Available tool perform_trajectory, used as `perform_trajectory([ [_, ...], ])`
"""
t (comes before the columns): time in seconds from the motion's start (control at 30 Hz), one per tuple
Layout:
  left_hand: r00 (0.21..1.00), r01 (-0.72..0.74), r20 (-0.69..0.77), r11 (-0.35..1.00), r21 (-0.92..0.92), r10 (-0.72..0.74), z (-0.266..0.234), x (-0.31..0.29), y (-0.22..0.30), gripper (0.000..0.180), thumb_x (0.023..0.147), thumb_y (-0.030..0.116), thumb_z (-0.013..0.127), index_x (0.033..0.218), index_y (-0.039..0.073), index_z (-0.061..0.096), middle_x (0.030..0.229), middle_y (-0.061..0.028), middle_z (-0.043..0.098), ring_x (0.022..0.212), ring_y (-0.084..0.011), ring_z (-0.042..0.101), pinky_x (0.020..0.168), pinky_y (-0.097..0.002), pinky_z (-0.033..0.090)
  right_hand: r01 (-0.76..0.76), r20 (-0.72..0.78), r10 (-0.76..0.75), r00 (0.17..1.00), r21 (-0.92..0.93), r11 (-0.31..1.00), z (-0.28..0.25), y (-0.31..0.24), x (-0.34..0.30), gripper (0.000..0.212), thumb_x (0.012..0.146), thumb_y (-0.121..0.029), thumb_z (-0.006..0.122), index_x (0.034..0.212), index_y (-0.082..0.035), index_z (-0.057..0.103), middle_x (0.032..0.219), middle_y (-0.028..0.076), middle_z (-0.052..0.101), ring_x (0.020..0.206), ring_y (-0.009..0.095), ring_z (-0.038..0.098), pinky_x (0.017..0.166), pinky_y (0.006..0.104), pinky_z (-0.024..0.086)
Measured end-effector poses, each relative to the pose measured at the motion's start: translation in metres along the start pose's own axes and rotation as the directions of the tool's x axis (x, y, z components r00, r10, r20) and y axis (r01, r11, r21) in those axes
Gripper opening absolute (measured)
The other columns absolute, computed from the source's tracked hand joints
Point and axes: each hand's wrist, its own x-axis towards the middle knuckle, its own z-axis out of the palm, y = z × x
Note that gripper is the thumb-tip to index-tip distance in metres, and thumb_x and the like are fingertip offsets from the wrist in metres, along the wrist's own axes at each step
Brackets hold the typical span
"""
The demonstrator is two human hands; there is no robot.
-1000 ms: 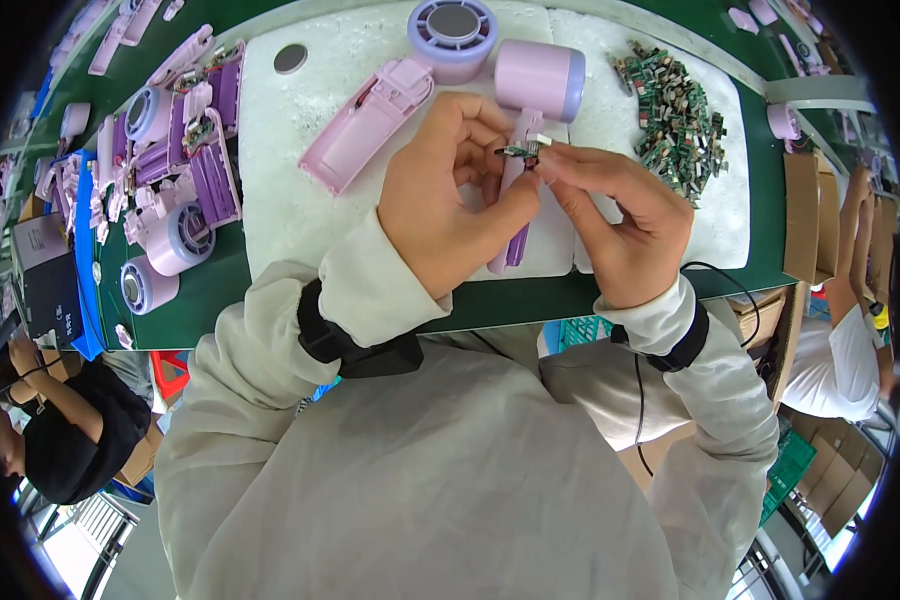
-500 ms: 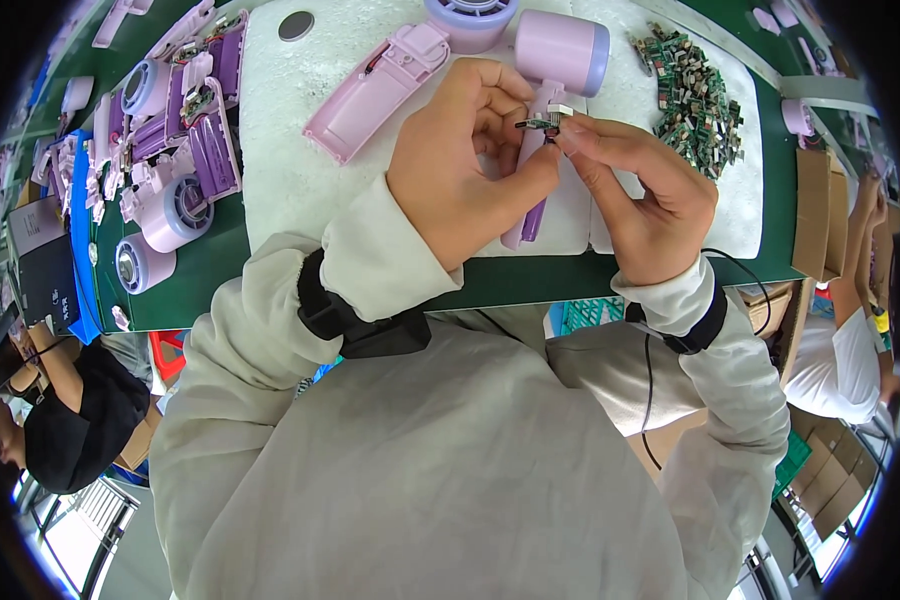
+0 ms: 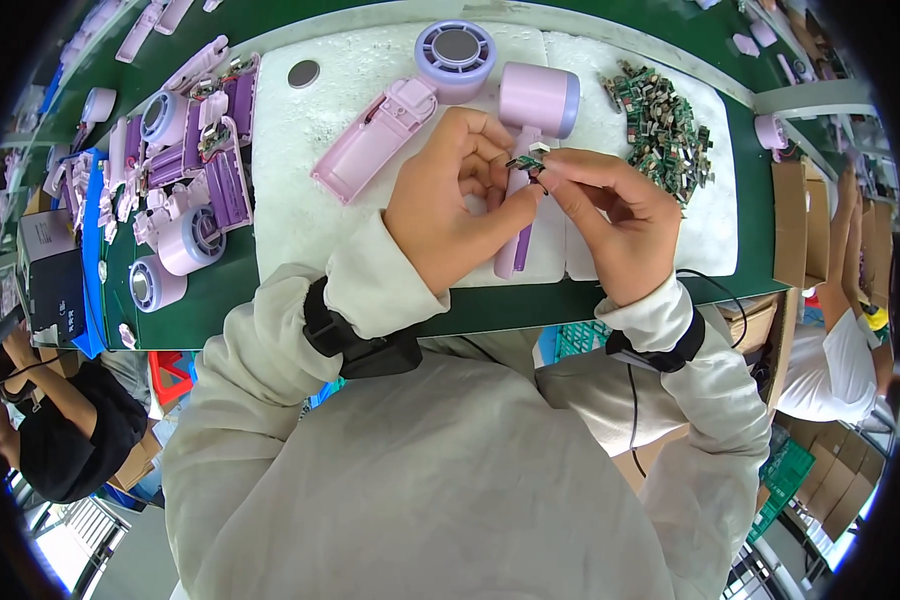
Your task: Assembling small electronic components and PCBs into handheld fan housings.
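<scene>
A small green circuit board [image 3: 525,163] with a white connector is pinched between both my hands, above the purple handle of a handheld fan. My left hand [image 3: 460,190] has its thumb and curled fingers at the board's left side. From the right, the thumb and forefinger of my right hand [image 3: 615,205] grip its edge. Beneath them lies the fan with its lilac round head [image 3: 538,98], its handle partly covered by my hands. To the left are an open lilac handle shell [image 3: 375,140] and the round fan head [image 3: 455,60] joined at its top.
A heap of small green circuit boards [image 3: 670,130] lies on the white foam mat [image 3: 290,130] at right. Several purple fan parts [image 3: 185,160] pile up at left, beside a blue bin edge [image 3: 92,250]. A dark round disc [image 3: 303,74] sits at the mat's far left. Other people work on both sides.
The whole view has shifted, so the table appears lower and the far fan head shows more fully. Both my hands keep hold of the circuit board, which now looks more tilted.
</scene>
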Motion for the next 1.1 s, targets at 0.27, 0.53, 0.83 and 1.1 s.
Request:
perform_trajectory([
  [0.27,1.000,-0.025,0.012,0.998,0.055,0.025,0.000,-0.003,-0.001,0.045,0.083,-0.003,0.074,0.117,0.003,0.045,0.101,-0.0035,0.058,0.084,-0.0096,0.056,0.075,-0.0241,0.047,0.192,0.002,-0.197,0.980,-0.229,0.954,0.003,0.002,0.000,0.021,0.087,0.008,0.070,0.108,0.003,0.071,0.112,0.016,0.070,0.103,0.021,0.069,0.089,0.0312,0.056],
  [0.53,1.000,-0.020,-0.018,0.999,0.043,0.021,-0.001,-0.007,-0.010,0.046,0.082,-0.003,0.074,0.117,0.003,0.045,0.101,-0.0032,0.059,0.084,-0.0091,0.056,0.074,-0.0243,0.047,0.296,0.025,-0.312,0.950,-0.397,0.869,0.011,0.007,-0.007,0.022,0.084,0.011,0.071,0.104,0.003,0.071,0.106,0.018,0.073,0.098,0.024,0.071,0.085,0.0309,0.056],
  [0.83,0.998,-0.054,-0.028,0.998,0.032,0.055,-0.003,-0.001,-0.012,0.046,0.083,-0.002,0.074,0.119,0.003,0.045,0.101,-0.0034,0.058,0.086,-0.0093,0.056,0.075,-0.0248,0.047,0.337,0.062,-0.342,0.938,-0.407,0.849,0.009,0.009,0.004,0.022,0.085,0.009,0.071,0.106,0.003,0.071,0.107,0.017,0.073,0.099,0.023,0.070,0.086,0.0304,0.055],
  [1.1,0.998,-0.049,0.038,0.989,0.138,0.044,0.002,0.001,0.005,0.046,0.087,0.001,0.073,0.124,0.002,0.046,0.102,-0.0040,0.058,0.090,-0.0104,0.058,0.078,-0.0247,0.048,-0.127,0.041,0.124,0.991,0.084,0.988,-0.019,-0.003,0.015,0.021,0.091,0.005,0.068,0.112,0.003,0.067,0.107,0.011,0.072,0.099,0.017,0.068,0.090,0.0298,0.055],
])
